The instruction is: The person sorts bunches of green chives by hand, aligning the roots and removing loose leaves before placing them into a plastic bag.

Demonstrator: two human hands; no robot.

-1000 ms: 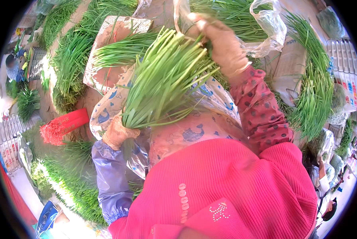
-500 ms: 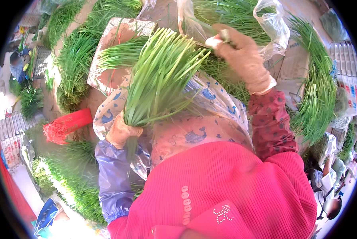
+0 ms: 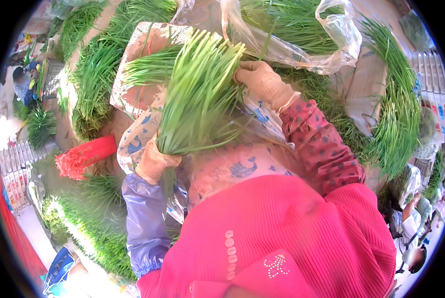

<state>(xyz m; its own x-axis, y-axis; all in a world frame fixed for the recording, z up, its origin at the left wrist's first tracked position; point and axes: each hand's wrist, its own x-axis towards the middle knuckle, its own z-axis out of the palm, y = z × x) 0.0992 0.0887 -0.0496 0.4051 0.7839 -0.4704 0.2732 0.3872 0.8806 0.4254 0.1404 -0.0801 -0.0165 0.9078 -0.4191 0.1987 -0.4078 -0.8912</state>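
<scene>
A thick bunch of garlic chives (image 3: 197, 94) stands tilted over my lap, pale cut ends up and leaves down. My left hand (image 3: 155, 161), in a tan glove, is closed around its lower, leafy part. At the bunch's upper right edge, my gloved right hand (image 3: 262, 83) is closed on the stalks just below the cut ends; its fingertips are partly hidden by them. A patterned plastic apron (image 3: 242, 166) covers my lap beneath the bunch. More chives (image 3: 148, 69) lie in a low white crate (image 3: 123, 89) behind it, at the left.
A clear plastic bag (image 3: 339, 27) lies over heaped chives (image 3: 292, 22) at the far side. Long chives (image 3: 394, 119) hang along the right, by a grey crate (image 3: 364, 92). At the left are a red bundle of ties (image 3: 86, 158) and loose green heaps (image 3: 90, 218).
My right hand has moved left and down from beside the plastic bag to the bunch's stalks. The bunch leans slightly more to the left; my left hand keeps its hold.
</scene>
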